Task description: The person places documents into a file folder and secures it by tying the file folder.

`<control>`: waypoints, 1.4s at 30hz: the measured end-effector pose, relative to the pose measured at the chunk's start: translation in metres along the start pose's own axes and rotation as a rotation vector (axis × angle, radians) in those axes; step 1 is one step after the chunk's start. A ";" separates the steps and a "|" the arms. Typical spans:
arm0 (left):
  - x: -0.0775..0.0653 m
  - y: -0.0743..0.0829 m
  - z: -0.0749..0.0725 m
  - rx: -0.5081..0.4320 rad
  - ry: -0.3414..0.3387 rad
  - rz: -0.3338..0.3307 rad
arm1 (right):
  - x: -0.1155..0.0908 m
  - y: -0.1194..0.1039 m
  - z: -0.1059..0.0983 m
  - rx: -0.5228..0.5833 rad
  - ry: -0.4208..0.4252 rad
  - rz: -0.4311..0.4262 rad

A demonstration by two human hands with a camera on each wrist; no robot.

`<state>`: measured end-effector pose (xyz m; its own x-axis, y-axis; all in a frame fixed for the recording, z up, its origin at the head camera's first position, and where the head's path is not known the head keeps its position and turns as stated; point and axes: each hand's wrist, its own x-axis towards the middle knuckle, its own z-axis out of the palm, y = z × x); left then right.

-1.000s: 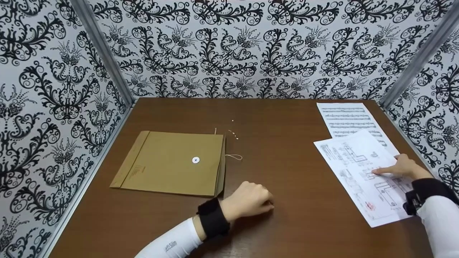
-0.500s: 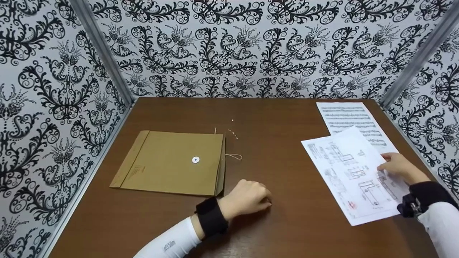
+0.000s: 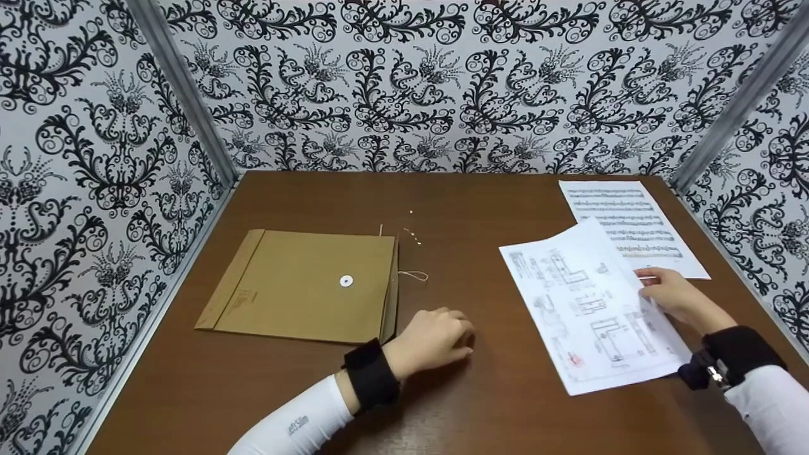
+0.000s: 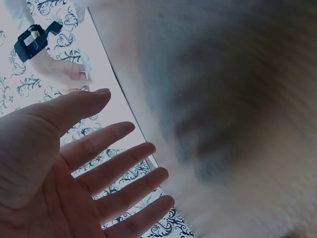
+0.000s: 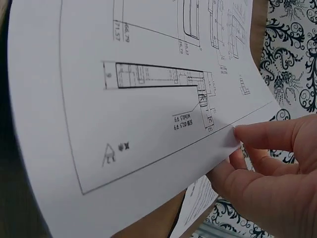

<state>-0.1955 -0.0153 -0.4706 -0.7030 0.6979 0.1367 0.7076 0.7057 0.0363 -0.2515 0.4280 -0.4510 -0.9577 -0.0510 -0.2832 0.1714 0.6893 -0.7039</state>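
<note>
A sheet of technical drawings (image 3: 569, 303) is pinched along its right edge by my right hand (image 3: 676, 297). Seen from the right wrist, thumb and fingers (image 5: 267, 135) grip the paper's margin, and the sheet bends slightly. A page of sheet music (image 3: 632, 218) lies behind it, partly covered by the drawing in the head view. My left hand (image 3: 433, 341) is over the table's front middle, its fingers loosely bent and holding nothing. In the left wrist view its fingers (image 4: 124, 153) are spread and relaxed. Left of it lies a brown paper document envelope (image 3: 303, 287) with a white button.
A string loop (image 3: 414, 275) sticks out of the envelope's right side. Small pale specks (image 3: 412, 237) lie on the brown table (image 3: 468, 208) beyond it. Patterned panels (image 3: 417, 88) wall in the table at the back and both sides.
My right hand has gone from resting on the drawing sheet to pinching its edge, and has carried it left, uncovering more of the sheet music. My left hand has barely shifted.
</note>
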 end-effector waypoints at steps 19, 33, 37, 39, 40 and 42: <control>0.007 -0.012 0.001 -0.133 -0.235 -0.179 | -0.003 -0.046 0.047 0.276 -0.199 0.017; 0.006 -0.018 0.008 -0.188 -0.263 -0.214 | -0.005 -0.065 0.084 0.451 -0.302 0.003; 0.005 -0.018 0.008 -0.168 -0.281 -0.234 | -0.004 -0.067 0.087 0.454 -0.310 0.015; 0.005 -0.018 0.008 -0.149 -0.289 -0.236 | -0.004 -0.068 0.088 0.455 -0.318 0.019; 0.005 -0.018 0.008 -0.139 -0.293 -0.235 | -0.004 -0.068 0.088 0.453 -0.322 0.019; 0.005 -0.019 0.008 -0.113 -0.300 -0.227 | -0.003 -0.068 0.088 0.446 -0.332 0.019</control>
<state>-0.2125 -0.0243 -0.4786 -0.8203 0.5422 -0.1820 0.5234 0.8400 0.1432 -0.2395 0.3176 -0.4598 -0.8418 -0.3163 -0.4373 0.3380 0.3227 -0.8841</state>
